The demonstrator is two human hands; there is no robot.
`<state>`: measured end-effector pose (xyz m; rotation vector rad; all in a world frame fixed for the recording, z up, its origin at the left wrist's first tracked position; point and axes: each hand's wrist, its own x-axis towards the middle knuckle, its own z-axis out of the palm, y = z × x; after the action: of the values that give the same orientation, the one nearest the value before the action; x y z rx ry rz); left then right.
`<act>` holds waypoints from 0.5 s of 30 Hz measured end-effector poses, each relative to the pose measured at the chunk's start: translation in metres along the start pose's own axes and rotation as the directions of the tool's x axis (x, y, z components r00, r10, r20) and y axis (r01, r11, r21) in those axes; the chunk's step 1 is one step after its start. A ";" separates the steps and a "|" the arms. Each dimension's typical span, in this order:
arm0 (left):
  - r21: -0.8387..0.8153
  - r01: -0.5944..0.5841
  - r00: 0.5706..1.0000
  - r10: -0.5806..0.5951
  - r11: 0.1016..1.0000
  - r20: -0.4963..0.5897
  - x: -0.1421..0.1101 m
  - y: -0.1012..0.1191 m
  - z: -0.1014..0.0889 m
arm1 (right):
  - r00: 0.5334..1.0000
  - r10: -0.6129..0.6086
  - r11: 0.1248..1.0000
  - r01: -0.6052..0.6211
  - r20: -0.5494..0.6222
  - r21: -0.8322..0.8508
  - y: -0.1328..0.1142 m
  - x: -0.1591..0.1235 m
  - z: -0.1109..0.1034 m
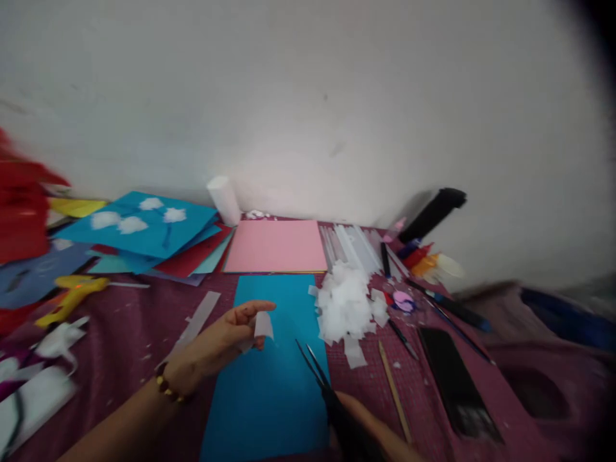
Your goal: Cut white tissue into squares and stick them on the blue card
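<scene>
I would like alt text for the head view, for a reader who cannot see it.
A person's left hand holds a white scrap over a blue sheet, and the right hand holds what look like scissors, tips apart. A heap of white pieces lies at the sheet's right edge, pink paper behind, a yellow glue gun far left.

1 head view, from the wearer's side of the table (129,327), facing forward and down; table near, within arm's reach, across lower half, wall (289,115) filling upper part.
</scene>
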<state>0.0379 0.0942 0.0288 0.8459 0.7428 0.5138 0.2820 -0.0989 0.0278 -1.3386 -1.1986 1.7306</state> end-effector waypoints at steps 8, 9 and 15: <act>0.082 0.006 0.986 -0.020 0.997 0.167 0.041 -0.002 0.031 | 0.999 -0.035 0.978 0.041 -0.033 0.204 0.020 -0.028 -0.019; 0.123 -0.004 0.990 -0.014 0.992 0.141 0.046 -0.001 0.033 | 0.999 -0.043 0.969 0.046 -0.019 0.244 0.023 -0.026 -0.021; 0.341 -0.021 0.998 0.038 0.940 -0.043 0.058 -0.010 0.038 | 0.983 -0.127 0.852 0.038 0.136 0.522 0.036 0.009 -0.024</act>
<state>0.1046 0.1093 0.0160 1.1714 0.8802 0.4392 0.3044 -0.0980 -0.0109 -0.8183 -0.7692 1.9478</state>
